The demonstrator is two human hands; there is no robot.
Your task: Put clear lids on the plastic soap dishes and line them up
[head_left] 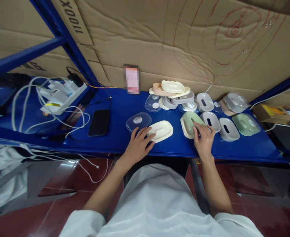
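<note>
My left hand point(138, 144) is open, its spread fingertips resting on the left part of a cream oval dish point(165, 129) that lies flat on the blue table. A clear lid point(132, 122) with a round white label lies just behind that hand. Farther right, my right hand point(204, 136) is closed at the edge of a green oval dish point(189, 119), thumb and fingers bent against it. This green dish sits on a cream wavy-edged dish point(185, 131). Two grey oval holders with dark slots, a nearer one point(230, 129) and one point(211, 116) partly behind my fingers, stand beside it.
Stacked cream and peach dishes point(173, 87) stand at the back above grey pieces and clear lids. At right are a green dish with a clear lid point(246, 124) and a grey stack point(235, 102). A black phone point(99, 122) and power strip point(66, 98) with cables lie left.
</note>
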